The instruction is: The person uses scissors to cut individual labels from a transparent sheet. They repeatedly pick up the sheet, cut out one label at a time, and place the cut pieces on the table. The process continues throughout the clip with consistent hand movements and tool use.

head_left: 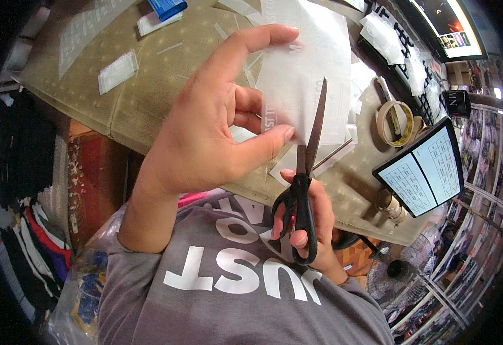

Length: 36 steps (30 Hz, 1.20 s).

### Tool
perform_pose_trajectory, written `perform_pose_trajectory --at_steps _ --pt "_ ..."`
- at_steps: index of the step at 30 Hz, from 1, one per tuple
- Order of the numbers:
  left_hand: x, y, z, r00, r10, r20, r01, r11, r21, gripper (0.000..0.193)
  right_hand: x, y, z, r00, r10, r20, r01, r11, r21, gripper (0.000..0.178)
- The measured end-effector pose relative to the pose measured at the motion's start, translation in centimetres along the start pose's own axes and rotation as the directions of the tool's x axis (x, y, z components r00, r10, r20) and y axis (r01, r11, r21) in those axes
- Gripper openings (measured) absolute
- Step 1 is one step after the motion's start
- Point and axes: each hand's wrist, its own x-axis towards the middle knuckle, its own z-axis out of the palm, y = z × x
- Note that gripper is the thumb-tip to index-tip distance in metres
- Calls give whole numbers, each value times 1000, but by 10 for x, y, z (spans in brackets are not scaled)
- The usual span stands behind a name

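Note:
My left hand [205, 121] is raised over the table, pinching a translucent film sheet [326, 52] with pale printed lettering between thumb and fingers. The sheet stands tilted up, its lower edge near my thumb. My right hand [320, 210], low in front of my chest, has its fingers through the handles of black-handled scissors [303, 201]. The scissors point upward. One blade lies across the front of the sheet's lower right part; the other is mostly hidden behind the sheet.
On the table [165, 75] lie a small stack of clear film pieces [118, 72], a blue packet [167, 8] and thin offcut strips. To the right are a tape roll [382, 127], a tablet [421, 169], a black keyboard [403, 43] and a monitor [446, 29]. A fan [398, 270] stands beyond the table edge.

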Motion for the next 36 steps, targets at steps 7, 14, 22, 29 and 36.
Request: perform_pose_trajectory --at_steps 7,14,22,29,36 --pt "-1 3 -2 1000 1 28 -3 999 54 76 0 0 1 1000 -17 -4 17 1000 -21 85" --pt "-2 2 -2 999 27 42 -26 1000 -4 77 -3 5 4 1000 -25 -14 26 998 54 84" --pt "-2 3 -2 997 63 36 -62 998 -20 80 -5 7 1 997 -82 0 81 993 -83 79" --pt "-2 4 -1 998 59 33 -59 998 -15 81 -5 6 1 997 -81 -19 77 987 -142 75" --pt "0 3 2 999 32 28 -29 997 -75 81 -4 9 -1 992 -122 -33 111 963 -248 77"
